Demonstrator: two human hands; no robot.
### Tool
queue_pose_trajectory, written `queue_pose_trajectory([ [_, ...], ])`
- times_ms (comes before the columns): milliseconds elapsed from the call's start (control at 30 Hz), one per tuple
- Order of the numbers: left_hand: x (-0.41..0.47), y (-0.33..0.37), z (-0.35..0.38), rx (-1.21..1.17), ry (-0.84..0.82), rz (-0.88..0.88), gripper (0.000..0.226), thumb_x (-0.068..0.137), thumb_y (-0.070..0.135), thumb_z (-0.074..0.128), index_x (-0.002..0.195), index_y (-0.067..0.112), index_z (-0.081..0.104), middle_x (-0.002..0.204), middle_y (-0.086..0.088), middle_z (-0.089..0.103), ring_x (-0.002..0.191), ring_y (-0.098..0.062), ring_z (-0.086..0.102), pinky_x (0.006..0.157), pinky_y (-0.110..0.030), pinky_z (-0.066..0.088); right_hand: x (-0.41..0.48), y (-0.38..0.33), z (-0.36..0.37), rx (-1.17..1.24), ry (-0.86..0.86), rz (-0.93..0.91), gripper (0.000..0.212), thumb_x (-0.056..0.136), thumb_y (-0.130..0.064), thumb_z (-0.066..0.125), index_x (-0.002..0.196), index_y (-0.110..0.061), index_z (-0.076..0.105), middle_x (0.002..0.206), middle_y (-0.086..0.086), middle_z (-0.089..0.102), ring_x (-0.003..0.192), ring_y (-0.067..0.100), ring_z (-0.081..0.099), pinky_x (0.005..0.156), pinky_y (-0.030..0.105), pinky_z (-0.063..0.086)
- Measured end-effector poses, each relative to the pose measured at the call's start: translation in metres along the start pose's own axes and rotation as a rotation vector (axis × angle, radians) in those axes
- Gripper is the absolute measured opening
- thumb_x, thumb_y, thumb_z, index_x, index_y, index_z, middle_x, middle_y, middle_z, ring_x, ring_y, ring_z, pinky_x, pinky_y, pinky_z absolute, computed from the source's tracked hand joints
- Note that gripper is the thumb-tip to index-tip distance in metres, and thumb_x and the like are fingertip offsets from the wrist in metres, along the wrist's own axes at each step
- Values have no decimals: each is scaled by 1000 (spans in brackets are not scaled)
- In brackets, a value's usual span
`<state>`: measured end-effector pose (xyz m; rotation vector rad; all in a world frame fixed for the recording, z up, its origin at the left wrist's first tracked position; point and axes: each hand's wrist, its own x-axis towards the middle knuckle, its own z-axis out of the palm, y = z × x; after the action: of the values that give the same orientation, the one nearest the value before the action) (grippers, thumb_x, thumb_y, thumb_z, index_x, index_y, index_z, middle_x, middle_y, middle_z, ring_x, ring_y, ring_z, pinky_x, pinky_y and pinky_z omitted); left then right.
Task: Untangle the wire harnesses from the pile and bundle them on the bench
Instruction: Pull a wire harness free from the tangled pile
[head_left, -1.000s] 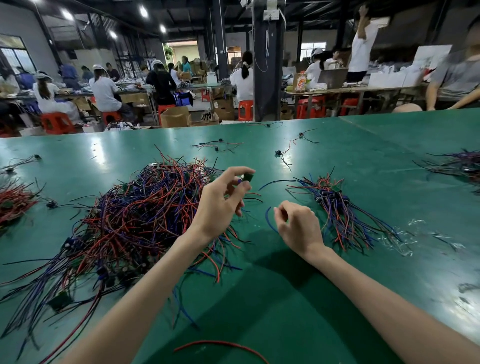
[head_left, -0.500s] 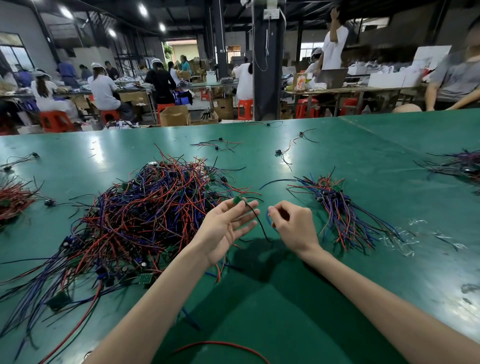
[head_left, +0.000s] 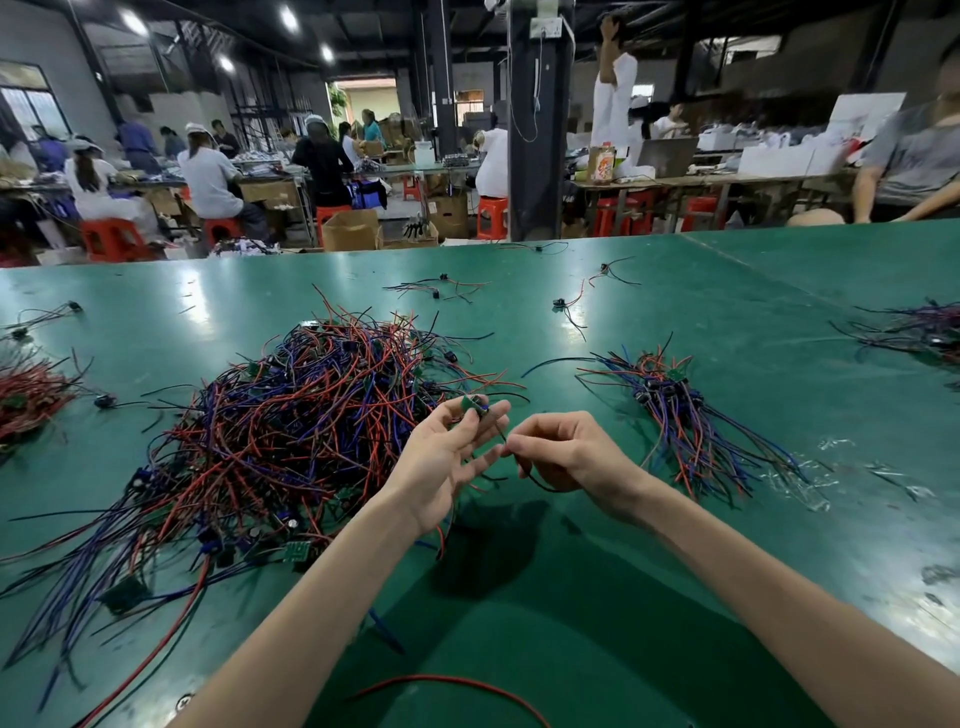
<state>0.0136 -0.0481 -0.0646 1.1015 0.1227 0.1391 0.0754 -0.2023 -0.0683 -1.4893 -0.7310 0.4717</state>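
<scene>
A big tangled pile of red, blue and black wire harnesses (head_left: 291, 431) with small green boards lies on the green bench (head_left: 727, 322), left of centre. My left hand (head_left: 447, 457) is raised beside the pile's right edge, its thumb and fingers pinching a small green board (head_left: 471, 404) of one harness. My right hand (head_left: 566, 457) is just to its right, fingers curled, pinching that harness's black wire (head_left: 535, 480), which loops below the hand. To the right lies a sorted bundle of harnesses (head_left: 680, 421), wires fanned toward me.
A red wire heap (head_left: 26, 395) lies at the left edge, another tangle (head_left: 914, 332) at the far right. Loose harnesses (head_left: 441, 288) are scattered at the back. A single red wire (head_left: 452, 686) lies near me. Crumpled clear plastic (head_left: 800, 478) sits right of the bundle. Seated workers fill the background.
My left hand came down from above the pile and opened its palm toward me, still holding the green board. My right hand moved close and took hold of the black wire.
</scene>
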Motion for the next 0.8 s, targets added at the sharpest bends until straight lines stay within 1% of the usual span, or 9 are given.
queue_pose_trajectory([
  [100,-1,2,1,-57,-12,-14,23,102,8,35,117,15,51,119,-9,66,113,-22,61,92,-38,50,-2,-4,0,-42,52,-53,15,90,-9,60,76,-13,67,62,2,62,38,5,34,37,14,25],
  [167,-1,3,0,-82,-12,-25,31,102,7,33,127,17,48,124,-9,64,117,-22,58,94,-40,49,-2,-9,-5,-16,106,-84,12,92,-8,57,82,-9,64,67,4,62,39,6,37,37,13,27],
  [267,-1,3,0,-70,-18,-44,35,102,5,34,132,16,47,126,-10,63,117,-22,59,93,-40,49,-1,-13,-14,75,176,-91,13,94,-6,53,85,-7,62,67,2,61,39,6,37,37,13,27],
  [400,-3,-1,5,-52,-50,-100,31,102,5,33,129,10,47,119,-11,65,104,-23,63,89,-38,49,0,-12,-22,112,223,-51,15,95,-6,51,85,-7,61,67,1,60,38,6,36,36,14,24],
  [600,-3,-6,6,3,-13,-158,23,101,1,34,115,8,52,106,-9,66,90,-23,65,83,-36,49,9,-4,-25,16,277,67,14,95,-6,51,84,-5,61,67,3,60,37,7,37,34,14,23],
  [667,-2,-6,5,8,2,-172,23,101,0,35,113,8,53,103,-7,67,86,-21,65,81,-34,49,21,-8,-30,-26,291,112,11,93,-4,53,84,-3,60,67,4,60,39,8,40,33,17,28],
  [733,-2,-6,5,9,11,-179,23,100,0,37,113,8,54,102,-6,67,84,-20,65,80,-33,49,47,-19,-38,-76,314,132,10,92,-2,54,84,-1,59,67,6,59,45,11,44,35,19,36],
  [767,-2,-6,5,9,12,-181,23,100,0,38,113,8,54,103,-6,67,84,-20,65,80,-33,49,64,-26,-45,-82,337,126,8,92,0,53,87,1,59,68,7,58,49,14,47,37,19,41],
  [800,-3,-6,5,8,11,-185,22,99,0,39,113,8,54,103,-7,67,84,-20,65,80,-33,49,81,-34,-51,-60,359,119,9,93,1,52,95,5,59,72,8,59,54,17,51,43,19,47],
])
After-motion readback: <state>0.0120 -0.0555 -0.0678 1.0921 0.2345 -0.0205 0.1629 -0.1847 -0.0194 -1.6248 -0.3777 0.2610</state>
